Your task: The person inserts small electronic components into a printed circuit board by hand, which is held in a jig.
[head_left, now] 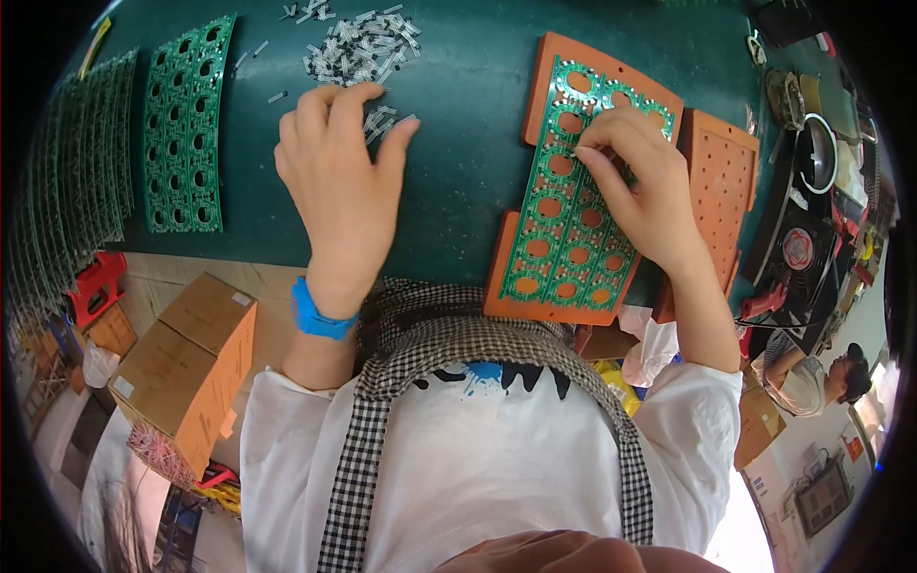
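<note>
Green rectangular circuit-board panel [564, 212] lies on orange-brown slab [537, 110], dark-green bench [458, 172]. Your right hand [642, 181] is over it, thumb and index tips together; can't tell whether they pinch anything. Your left hand [339, 143]: thumb and fingers spread beside small clear-and-black components [379, 122].

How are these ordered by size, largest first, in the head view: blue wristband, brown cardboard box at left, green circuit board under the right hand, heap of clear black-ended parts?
1. Green circuit board, partly covered by the right hand
2. Brown cardboard box
3. Parts heap
4. Blue wristband
</note>
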Action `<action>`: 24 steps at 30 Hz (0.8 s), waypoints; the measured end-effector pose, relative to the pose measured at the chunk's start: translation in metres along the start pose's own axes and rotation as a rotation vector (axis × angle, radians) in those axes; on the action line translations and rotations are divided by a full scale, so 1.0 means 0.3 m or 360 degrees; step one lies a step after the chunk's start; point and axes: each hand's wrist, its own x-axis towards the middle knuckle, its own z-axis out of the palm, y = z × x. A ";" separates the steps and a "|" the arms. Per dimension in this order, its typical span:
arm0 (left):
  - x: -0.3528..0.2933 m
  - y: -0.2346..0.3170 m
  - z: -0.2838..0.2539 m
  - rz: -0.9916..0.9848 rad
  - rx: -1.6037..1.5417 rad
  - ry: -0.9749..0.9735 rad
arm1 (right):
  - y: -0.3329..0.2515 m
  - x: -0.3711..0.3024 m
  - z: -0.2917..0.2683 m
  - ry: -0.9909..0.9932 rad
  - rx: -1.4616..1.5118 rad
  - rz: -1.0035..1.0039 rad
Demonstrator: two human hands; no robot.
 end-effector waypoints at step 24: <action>-0.043 0.133 -0.003 -0.0836 -0.2349 -0.0911 | -0.091 -0.023 0.051 0.0157 -0.0039 -0.0035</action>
